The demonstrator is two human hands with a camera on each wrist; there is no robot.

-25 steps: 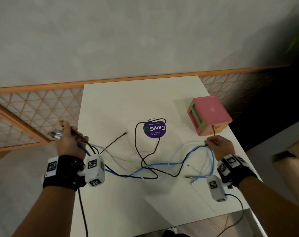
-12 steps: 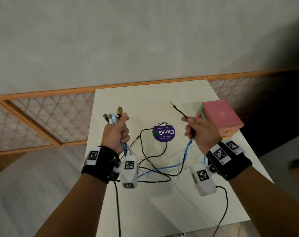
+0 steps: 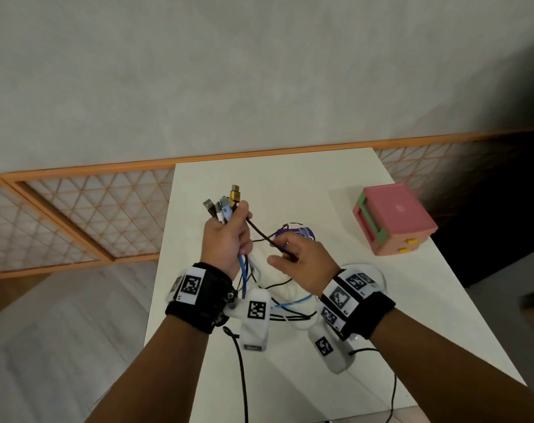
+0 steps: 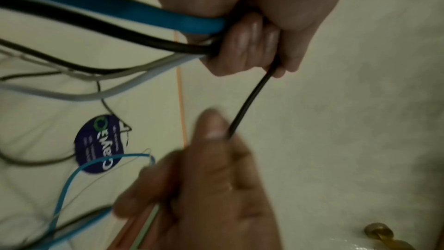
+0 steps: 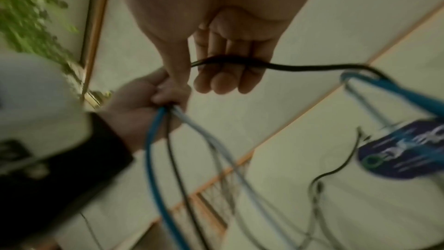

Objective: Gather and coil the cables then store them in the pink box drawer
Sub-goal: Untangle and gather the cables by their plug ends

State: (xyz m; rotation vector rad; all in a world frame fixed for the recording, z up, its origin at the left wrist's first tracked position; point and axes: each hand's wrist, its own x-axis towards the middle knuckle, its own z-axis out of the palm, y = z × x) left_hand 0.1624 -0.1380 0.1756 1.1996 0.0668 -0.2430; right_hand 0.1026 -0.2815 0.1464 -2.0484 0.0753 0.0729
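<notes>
Above the white table (image 3: 290,178) my left hand (image 3: 229,239) grips a bundle of cables just below their plugs (image 3: 226,204), which stick up: gold, blue, white and silver. The blue cable (image 3: 296,300), white and black strands hang from that fist down to the table. A black cable (image 3: 268,238) runs from the left fist to my right hand (image 3: 299,264), which pinches it between thumb and fingers (image 5: 225,75) close beside the left hand (image 4: 252,45). The pink box (image 3: 396,215) stands at the table's right edge, its yellow-knobbed drawers (image 3: 410,240) closed.
A round purple sticker (image 3: 296,232) lies on the table under the loops, partly hidden by my right hand. A wooden lattice rail (image 3: 76,215) runs along the wall behind. The table's right edge lies just past the pink box. Green leaves (image 5: 31,12) show in the right wrist view.
My hands have come together over the table's middle. The black cable's free end has passed into the left fist's bundle, and my right hand now pinches it lower down.
</notes>
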